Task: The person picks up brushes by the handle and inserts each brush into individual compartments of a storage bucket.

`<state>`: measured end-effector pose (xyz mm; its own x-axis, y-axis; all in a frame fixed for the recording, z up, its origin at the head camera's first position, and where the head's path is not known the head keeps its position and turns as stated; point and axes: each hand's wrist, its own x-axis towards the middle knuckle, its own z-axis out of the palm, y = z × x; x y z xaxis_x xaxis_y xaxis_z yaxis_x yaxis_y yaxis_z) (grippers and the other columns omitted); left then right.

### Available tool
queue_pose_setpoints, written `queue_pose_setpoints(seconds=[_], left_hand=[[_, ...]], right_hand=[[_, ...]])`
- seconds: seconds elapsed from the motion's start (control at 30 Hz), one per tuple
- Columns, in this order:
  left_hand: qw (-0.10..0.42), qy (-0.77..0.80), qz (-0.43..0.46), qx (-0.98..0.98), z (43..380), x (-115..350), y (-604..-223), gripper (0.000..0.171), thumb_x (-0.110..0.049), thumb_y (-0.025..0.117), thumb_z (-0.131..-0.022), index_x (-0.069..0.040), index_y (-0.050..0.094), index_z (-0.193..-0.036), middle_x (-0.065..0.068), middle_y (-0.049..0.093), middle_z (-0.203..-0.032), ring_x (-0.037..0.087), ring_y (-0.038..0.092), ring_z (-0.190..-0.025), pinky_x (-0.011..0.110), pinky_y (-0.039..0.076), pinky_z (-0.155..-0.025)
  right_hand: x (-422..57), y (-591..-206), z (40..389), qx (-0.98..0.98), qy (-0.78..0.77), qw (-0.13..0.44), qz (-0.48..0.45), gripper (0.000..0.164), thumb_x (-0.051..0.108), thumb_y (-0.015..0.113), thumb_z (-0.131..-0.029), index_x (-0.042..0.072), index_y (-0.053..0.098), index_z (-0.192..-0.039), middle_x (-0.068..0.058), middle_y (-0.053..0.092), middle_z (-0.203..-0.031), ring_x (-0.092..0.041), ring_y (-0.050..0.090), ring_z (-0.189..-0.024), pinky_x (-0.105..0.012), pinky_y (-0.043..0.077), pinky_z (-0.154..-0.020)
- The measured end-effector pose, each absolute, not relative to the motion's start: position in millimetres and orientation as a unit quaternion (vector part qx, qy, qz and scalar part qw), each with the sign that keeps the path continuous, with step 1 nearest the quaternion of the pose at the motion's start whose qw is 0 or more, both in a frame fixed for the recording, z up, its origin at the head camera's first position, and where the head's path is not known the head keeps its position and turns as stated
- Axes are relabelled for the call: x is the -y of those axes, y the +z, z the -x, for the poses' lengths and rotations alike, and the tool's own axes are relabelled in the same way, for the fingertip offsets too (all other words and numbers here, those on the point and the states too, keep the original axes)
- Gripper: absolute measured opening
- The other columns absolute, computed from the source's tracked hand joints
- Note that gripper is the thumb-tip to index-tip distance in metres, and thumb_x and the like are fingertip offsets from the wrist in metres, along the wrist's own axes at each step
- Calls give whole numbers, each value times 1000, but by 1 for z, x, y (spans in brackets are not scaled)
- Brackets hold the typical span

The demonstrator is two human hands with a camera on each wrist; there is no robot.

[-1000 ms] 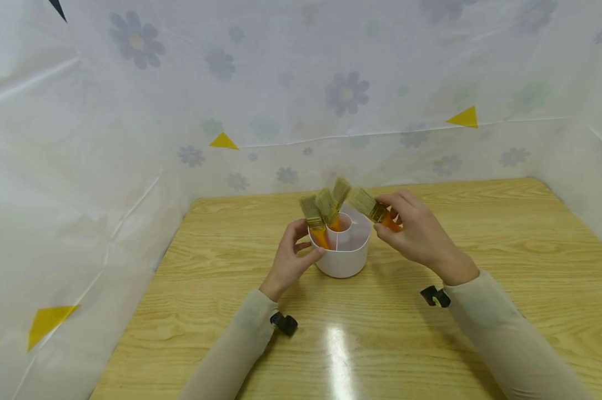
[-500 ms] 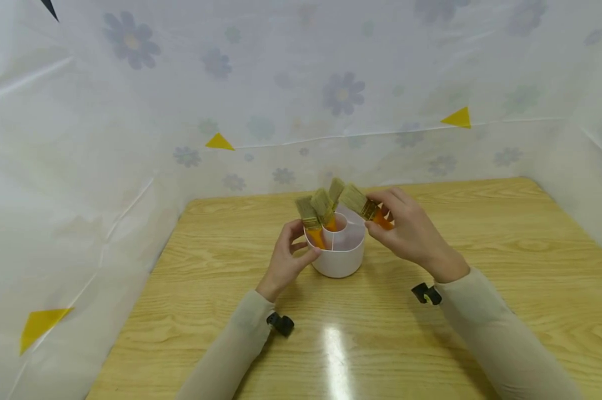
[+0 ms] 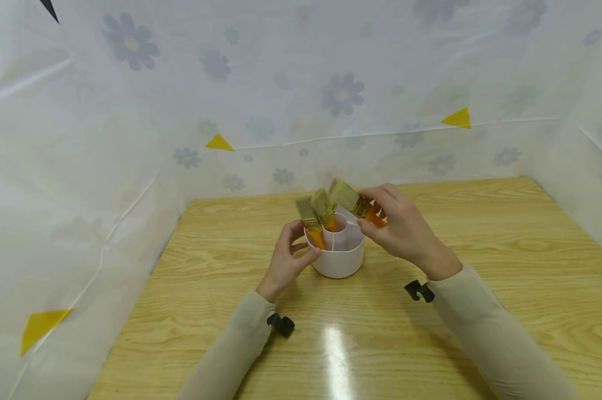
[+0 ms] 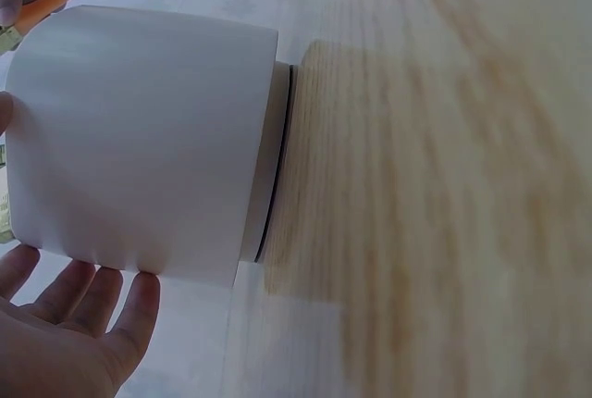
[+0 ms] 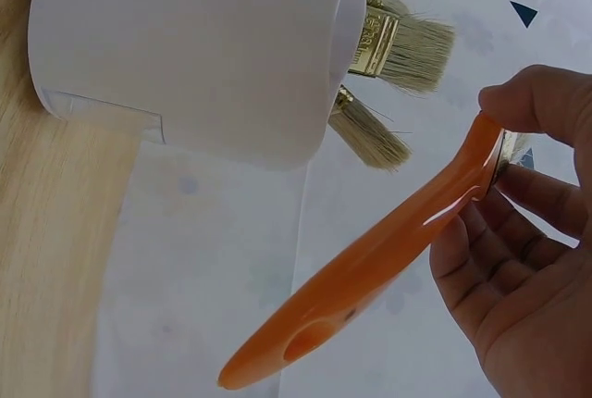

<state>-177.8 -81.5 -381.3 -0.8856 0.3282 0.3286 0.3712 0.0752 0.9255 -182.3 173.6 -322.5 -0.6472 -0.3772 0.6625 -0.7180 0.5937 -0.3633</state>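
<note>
My left hand point(image 3: 290, 258) grips the left side of a white round divided holder point(image 3: 338, 264), thumb at its front rim. In the left wrist view, its fingers point(image 4: 139, 310) lie along the white wall. My right hand point(image 3: 406, 230) pinches a paintbrush point(image 3: 345, 194) near its metal band, above the holder's right rim. The held brush is tilted, bristles up to the left; its orange handle point(image 5: 361, 254) shows whole in the right wrist view. Inside the holder lean a left paintbrush point(image 3: 307, 211) and a middle paintbrush point(image 3: 323, 204), bristles up. The held brush largely hides another behind it.
The holder stands on a wood-grain table point(image 3: 221, 244) with the back edge behind it. A pale flower-print sheet point(image 3: 281, 83) hangs around the back and sides, with yellow triangles point(image 3: 219, 143) on it.
My right hand has moved left with the paintbrush, bringing its bristles over the brushes in the holder. The left hand keeps its grip on the holder; the view shifted slightly.
</note>
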Motion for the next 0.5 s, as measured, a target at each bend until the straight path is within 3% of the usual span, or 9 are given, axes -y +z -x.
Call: queue_pose_setpoints(seconds=[0.27,0.5], left_hand=[[20,-635,241,734,177,82,-380,60,1,66,-86,5,37,-138,22,43,-137,38,42,-126,54,39,-100],[22,-636,245,731,177,82,-381,59,2,66,-86,5,37,-138,22,43,-136,38,42,-126,54,39,-100]], right_hand=[[-168,-319,183,844,325,269,-330,45,5,73,-79,2,58,-121,-8,56,-104,-14,53,-78,-34,51,-64],[-161,-316,183,840,320,275,-341,45,7,73,-79,2,58,-122,-7,56,-105,-13,53,-79,-27,49,-66]])
